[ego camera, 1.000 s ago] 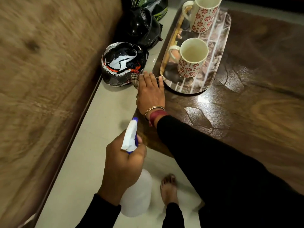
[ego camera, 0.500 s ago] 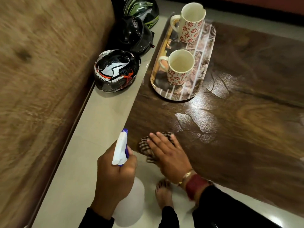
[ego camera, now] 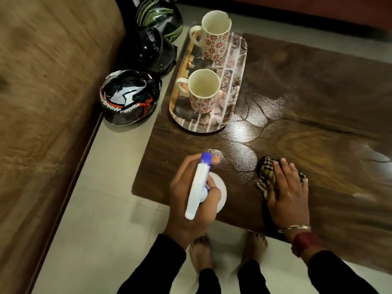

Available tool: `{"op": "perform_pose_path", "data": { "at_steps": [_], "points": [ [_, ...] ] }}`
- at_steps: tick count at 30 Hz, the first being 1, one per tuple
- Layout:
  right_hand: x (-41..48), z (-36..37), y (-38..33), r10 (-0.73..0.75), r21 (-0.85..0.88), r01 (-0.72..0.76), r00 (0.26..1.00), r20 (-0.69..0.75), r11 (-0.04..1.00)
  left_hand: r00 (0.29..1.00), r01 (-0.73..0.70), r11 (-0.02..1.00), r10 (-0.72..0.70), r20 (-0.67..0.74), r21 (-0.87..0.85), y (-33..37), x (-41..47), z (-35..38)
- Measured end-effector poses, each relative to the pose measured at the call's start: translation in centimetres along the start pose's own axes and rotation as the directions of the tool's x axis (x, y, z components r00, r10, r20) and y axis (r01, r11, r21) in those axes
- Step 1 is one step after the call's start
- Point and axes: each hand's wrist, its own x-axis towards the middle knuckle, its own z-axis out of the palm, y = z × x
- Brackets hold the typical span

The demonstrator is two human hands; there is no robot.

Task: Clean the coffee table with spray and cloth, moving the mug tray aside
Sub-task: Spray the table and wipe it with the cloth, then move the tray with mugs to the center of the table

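Cloth (ego camera: 266,172): brown-and-cream check. Mugs (ego camera: 202,96) (ego camera: 215,37): cream, red flower print. Spray bottle (ego camera: 198,187): white, blue nozzle. Table (ego camera: 318,92): dark woodgrain.

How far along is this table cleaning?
Partly done: a wet sheen covers the middle of the table. In hand: the left hand grips the spray bottle, the right hand presses the cloth down. Left: the far side looks dry, and the tray of mugs sits on its left edge.
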Motion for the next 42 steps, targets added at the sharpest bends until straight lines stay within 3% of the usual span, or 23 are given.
{"op": "perform_pose_path", "data": {
  "at_steps": [3,8,12,16,22,30,32,36,39,42],
  "points": [
    [-0.7,-0.1,0.7,0.026,0.008,-0.026,1.000,0.011,1.000,0.989,-0.142,0.989,0.144,-0.045,0.049,0.8,1.5,2.8],
    [-0.7,-0.4,-0.1,0.031,-0.045,-0.029,0.998,0.050,0.999,0.989,-0.150,0.984,0.150,0.005,0.099,-0.1,2.6,5.1],
    [-0.7,-0.5,0.0,0.027,-0.074,-0.022,0.997,0.068,0.997,0.999,-0.044,0.993,0.041,0.030,0.111,0.0,2.3,5.6],
    [-0.6,-0.4,0.0,0.048,-0.078,-0.043,0.997,0.066,0.996,0.992,-0.091,0.992,0.083,0.097,0.084,-0.4,2.3,6.0],
    [-0.6,-0.1,0.1,0.037,-0.069,-0.035,0.999,0.026,0.997,0.982,0.020,0.995,-0.038,0.188,0.099,-1.3,2.2,5.6],
    [-0.6,-0.4,0.0,0.045,-0.076,-0.040,0.997,0.059,0.996,0.937,0.069,0.976,-0.135,0.322,0.208,-4.1,-0.5,-0.6],
    [-0.7,-1.0,-0.1,0.067,-0.040,-0.062,0.991,0.115,0.997,0.949,0.138,0.953,-0.205,0.238,0.270,-5.2,-1.3,-2.8],
    [1.0,-3.3,-0.7,0.017,0.082,-0.026,0.994,0.108,0.996,0.937,0.348,0.885,-0.322,-0.134,0.310,-5.7,0.1,-3.6],
    [7.9,-5.0,-0.8,-0.070,0.183,0.066,0.997,0.018,0.981,0.829,0.540,0.808,-0.462,-0.316,0.235,-5.2,3.1,-1.7],
    [17.2,-5.8,-1.2,-0.053,0.292,0.054,0.999,-0.012,0.955,0.709,0.667,0.741,-0.600,-0.370,0.076,-4.4,6.1,0.8]
  ]
}}
